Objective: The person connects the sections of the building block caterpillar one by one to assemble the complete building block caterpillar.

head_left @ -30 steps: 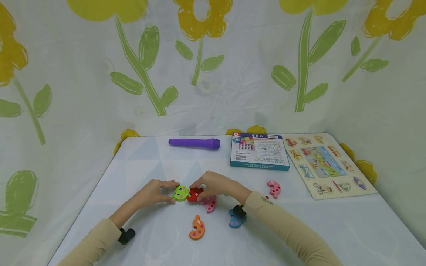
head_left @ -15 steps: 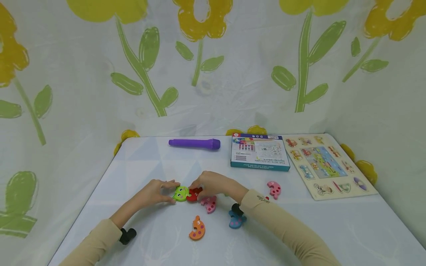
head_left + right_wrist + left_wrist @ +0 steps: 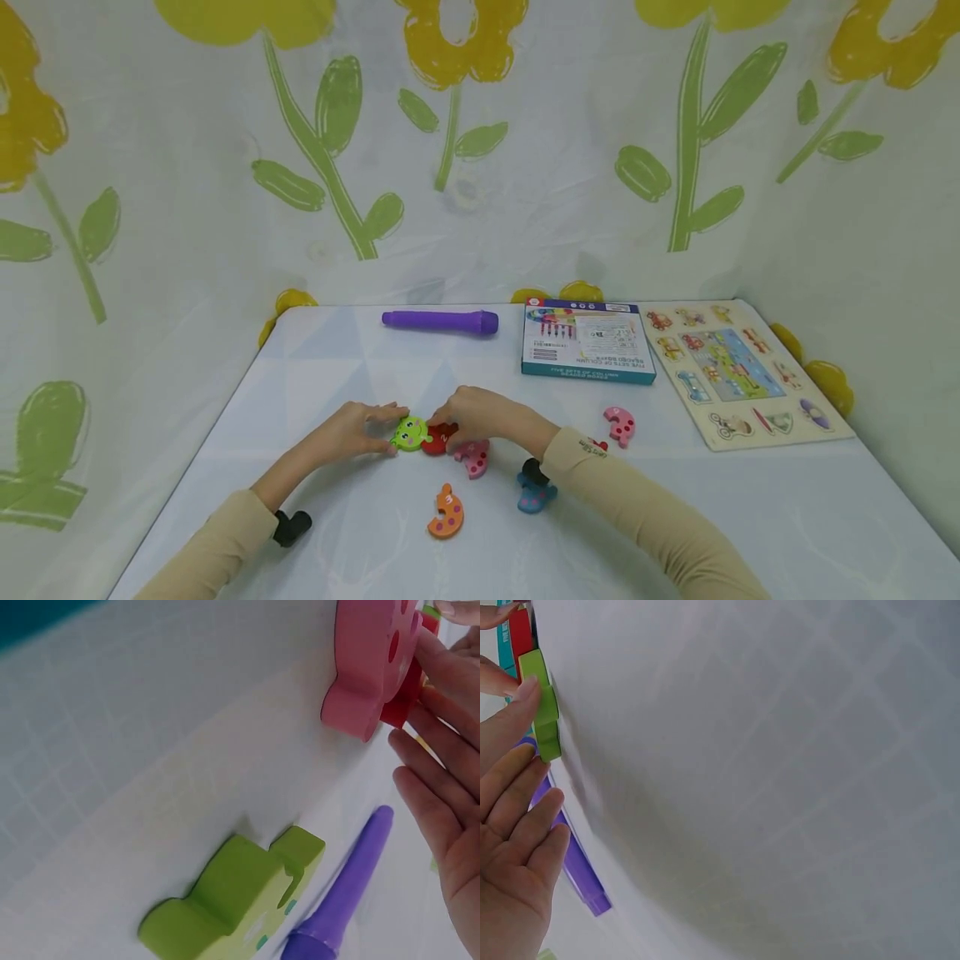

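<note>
In the head view my left hand (image 3: 341, 435) grips the green caterpillar-head puzzle piece (image 3: 408, 434) between thumb and fingers at its left side. My right hand (image 3: 483, 414) pinches the red number puzzle piece (image 3: 436, 440), which meets the head's right edge; whether they interlock I cannot tell. A pink spotted piece (image 3: 473, 461) lies just under the right hand, close to the red one. The left wrist view has the green head (image 3: 546, 712) edge-on, with the thumb against it and the other fingers loosely extended. In the right wrist view the pink piece (image 3: 364, 660) partly covers the red piece (image 3: 403, 694).
An orange piece (image 3: 447, 512), a blue piece (image 3: 534, 497) and another pink piece (image 3: 620, 425) lie nearby. A green piece (image 3: 240, 892) sits beneath the right arm. Farther back are a purple toy microphone (image 3: 438, 322), a flat box (image 3: 588, 354) and a wooden puzzle board (image 3: 693, 408).
Both hands keep their holds on the green head and red piece. My right hand and wrist have shifted very slightly left; the loose pieces stay in place.
</note>
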Available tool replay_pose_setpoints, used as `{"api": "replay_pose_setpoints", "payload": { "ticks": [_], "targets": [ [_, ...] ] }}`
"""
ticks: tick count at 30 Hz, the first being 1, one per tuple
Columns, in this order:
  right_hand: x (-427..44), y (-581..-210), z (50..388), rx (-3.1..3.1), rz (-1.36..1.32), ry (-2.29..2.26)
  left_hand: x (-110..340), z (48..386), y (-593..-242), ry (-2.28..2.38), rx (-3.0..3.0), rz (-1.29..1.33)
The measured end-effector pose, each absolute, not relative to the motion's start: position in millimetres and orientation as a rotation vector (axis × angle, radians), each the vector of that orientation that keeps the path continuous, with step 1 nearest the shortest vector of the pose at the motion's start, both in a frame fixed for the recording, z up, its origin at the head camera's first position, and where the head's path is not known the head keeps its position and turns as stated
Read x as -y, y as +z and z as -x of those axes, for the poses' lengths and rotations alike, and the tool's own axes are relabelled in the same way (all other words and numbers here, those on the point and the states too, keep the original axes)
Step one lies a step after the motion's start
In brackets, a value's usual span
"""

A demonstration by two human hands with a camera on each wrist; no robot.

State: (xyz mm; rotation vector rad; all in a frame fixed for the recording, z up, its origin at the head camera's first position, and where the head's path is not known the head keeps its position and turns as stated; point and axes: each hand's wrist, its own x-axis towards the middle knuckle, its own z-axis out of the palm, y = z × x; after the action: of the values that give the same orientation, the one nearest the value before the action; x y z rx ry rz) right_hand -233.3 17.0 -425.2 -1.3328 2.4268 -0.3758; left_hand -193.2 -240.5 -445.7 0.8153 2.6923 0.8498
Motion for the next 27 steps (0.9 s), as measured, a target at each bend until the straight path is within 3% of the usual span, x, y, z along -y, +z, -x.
{"api": "replay_pose_setpoints", "payload": {
  "ticks": [27],
  "targets": [
    [-60,-416,213,-2.392,1.276,-0.652,241,194,-446,0.864,-2.676,-0.799]
  ]
}}
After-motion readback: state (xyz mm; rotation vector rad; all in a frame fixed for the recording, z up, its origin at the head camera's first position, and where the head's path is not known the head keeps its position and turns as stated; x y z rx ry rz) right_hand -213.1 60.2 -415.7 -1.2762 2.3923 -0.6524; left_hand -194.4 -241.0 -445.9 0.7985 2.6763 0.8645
